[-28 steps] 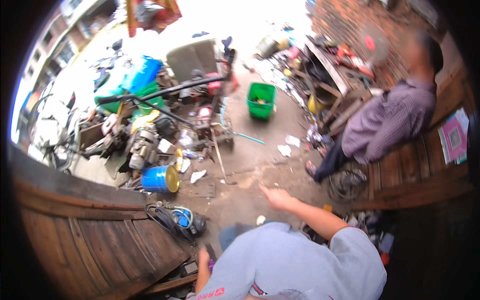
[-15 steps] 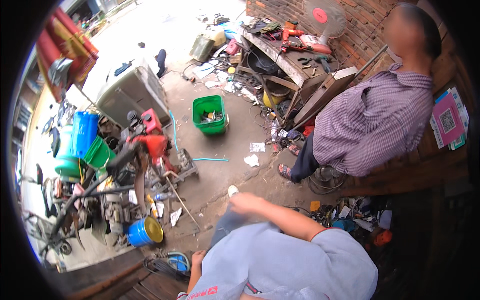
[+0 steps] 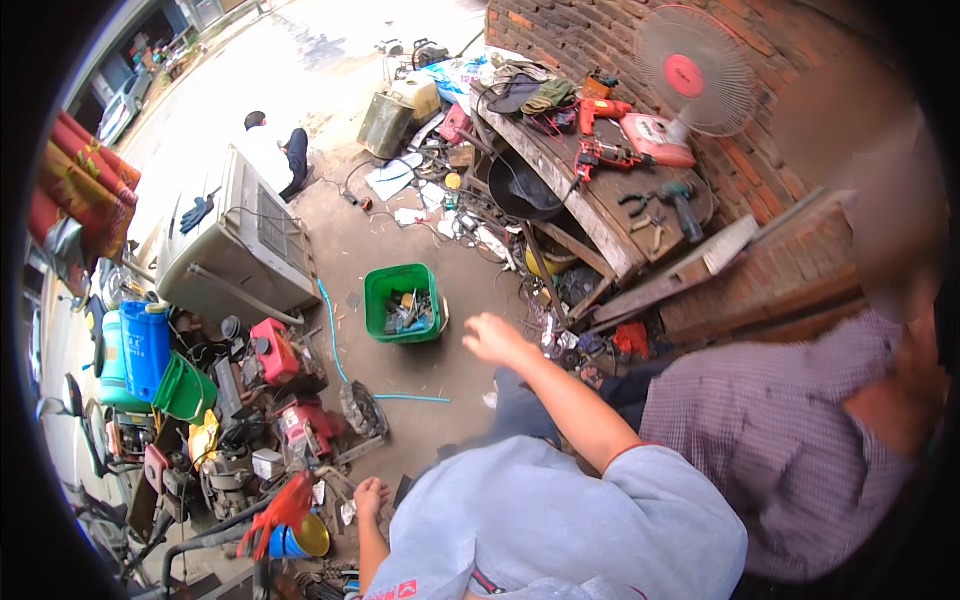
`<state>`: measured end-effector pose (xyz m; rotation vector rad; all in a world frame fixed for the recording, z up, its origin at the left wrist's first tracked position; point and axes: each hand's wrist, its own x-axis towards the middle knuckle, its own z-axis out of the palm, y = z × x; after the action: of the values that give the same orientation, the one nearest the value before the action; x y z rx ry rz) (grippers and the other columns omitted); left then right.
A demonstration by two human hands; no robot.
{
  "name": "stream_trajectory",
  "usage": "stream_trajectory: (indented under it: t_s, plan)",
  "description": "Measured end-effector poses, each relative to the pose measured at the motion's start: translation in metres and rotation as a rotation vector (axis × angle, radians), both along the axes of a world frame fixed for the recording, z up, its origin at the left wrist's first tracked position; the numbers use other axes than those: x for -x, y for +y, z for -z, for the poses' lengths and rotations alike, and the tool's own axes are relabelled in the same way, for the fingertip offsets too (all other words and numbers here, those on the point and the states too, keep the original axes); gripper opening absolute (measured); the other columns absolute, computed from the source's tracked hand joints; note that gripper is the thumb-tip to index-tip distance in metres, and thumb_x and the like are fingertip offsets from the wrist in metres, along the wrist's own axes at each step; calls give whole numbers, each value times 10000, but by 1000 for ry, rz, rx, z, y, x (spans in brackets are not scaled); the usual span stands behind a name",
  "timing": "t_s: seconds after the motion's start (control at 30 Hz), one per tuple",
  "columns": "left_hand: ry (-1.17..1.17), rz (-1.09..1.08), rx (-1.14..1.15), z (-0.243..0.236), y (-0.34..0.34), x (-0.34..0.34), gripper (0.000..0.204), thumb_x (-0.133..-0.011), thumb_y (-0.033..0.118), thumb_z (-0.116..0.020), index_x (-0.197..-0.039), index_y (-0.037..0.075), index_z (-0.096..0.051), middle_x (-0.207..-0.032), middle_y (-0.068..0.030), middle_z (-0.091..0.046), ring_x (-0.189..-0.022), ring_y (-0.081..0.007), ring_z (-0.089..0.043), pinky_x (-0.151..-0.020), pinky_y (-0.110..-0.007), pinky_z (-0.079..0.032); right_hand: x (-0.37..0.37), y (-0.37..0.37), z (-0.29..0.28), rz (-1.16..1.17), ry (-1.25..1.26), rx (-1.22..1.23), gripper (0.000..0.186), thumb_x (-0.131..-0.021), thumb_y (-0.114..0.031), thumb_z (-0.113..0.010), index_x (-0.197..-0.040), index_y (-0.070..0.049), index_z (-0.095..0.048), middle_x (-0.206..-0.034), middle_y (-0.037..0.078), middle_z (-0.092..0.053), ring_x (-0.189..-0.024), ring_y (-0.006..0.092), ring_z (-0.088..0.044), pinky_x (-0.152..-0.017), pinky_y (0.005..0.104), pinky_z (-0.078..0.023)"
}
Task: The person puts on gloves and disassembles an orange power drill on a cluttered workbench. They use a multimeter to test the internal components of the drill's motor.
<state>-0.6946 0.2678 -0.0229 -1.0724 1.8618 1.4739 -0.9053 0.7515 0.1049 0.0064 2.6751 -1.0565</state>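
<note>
My right hand reaches out in front of my body with its fingers loosely bent and apart. It holds nothing that I can see. Just to its left on the ground stands a square green bucket, with small metal pieces lying inside; hand and bucket look apart. Down by my left side, my left hand is curled into a loose fist with no object showing in it. Nearest to that hand is the red and black machinery, with a blue tin with a yellow end below.
A cluttered workbench bears red power drills, pliers and a fan. A person in a checked shirt stands close at my right. Left are red engines and a large pale appliance. A light-blue hose crosses the ground.
My view has shifted forward, toward the green bucket and workbench. My right hand has swung forward from near my leg. The person in the checked shirt now appears closer, at my right.
</note>
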Motion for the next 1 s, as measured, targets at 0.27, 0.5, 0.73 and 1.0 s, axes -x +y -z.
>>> stream_trajectory:
  t_s: [0.27, 0.5, 0.73, 1.0]
  plan:
    - [5, 475, 195, 77, 89, 143, 235, -977, 211, -653, -1034, 14, -768, -975, -125, -742, -853, -242, -702, -709, -373, -569, 271, 170, 30, 499, 415, 3, 588, -812, -341, -780, -1289, -30, -630, -1057, 183, -650, -985, 346, -655, -883, 435, -538]
    - [-51, 396, 97, 20, 211, 345, 376, -964, 247, -710, -1246, 1, -680, -983, -99, -736, -827, -188, -684, -695, -330, -557, 467, 323, -10, 422, 419, -780, 457, -879, -184, -646, -1334, -153, -612, -1129, 156, -601, -1155, 336, -560, -954, 477, -430]
    - [-65, 448, 97, 76, 228, 580, 285, -918, 172, -728, -1086, -59, -728, -858, -99, -733, -705, -163, -675, -627, -307, -543, 560, 373, 45, 218, 101, -1012, 236, -945, -240, -537, -1015, -154, -744, -1075, 117, -675, -1052, 280, -649, -916, 456, -433]
    - [468, 915, 55, -51, 408, 851, 405, -909, 316, -695, -1130, -21, -731, -1064, -206, -750, -1028, -320, -727, -918, -391, -554, 548, 400, -80, 706, 289, -497, 152, -920, -152, -594, -1014, -63, -676, -1046, 190, -681, -980, 418, -664, -877, 503, -529]
